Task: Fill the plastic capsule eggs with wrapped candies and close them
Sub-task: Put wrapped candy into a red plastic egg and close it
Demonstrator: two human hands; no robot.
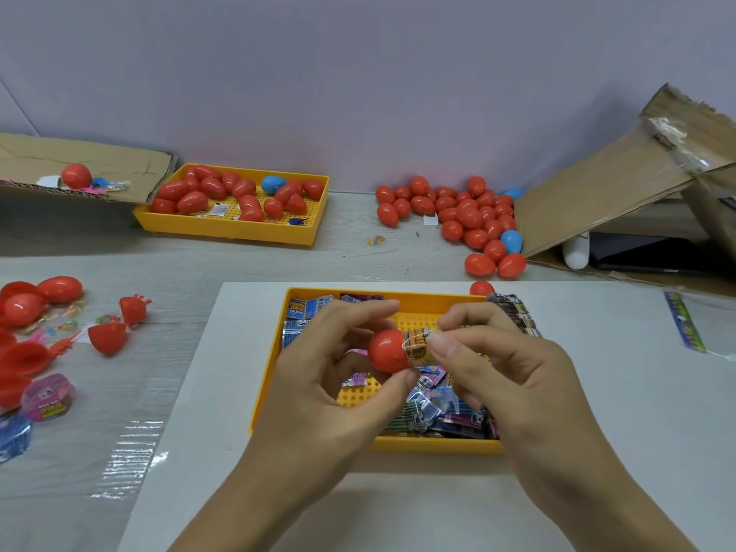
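While the left hand grips a red egg half w/ thumb under and fingers curled over it, the right hand pinches a wrapped candy at the half's open end, partly inside. Both sit above the near yellow tray, which holds more candies in blue, pink and dark wrappers. Tray is on a white sheet on the table. Far left, a 2nd yellow tray holds red eggs plus one blue. Far right, a pile of closed eggs, mostly red, lies beside a cardboard box. At left edge: open red halves and small toys, loose.
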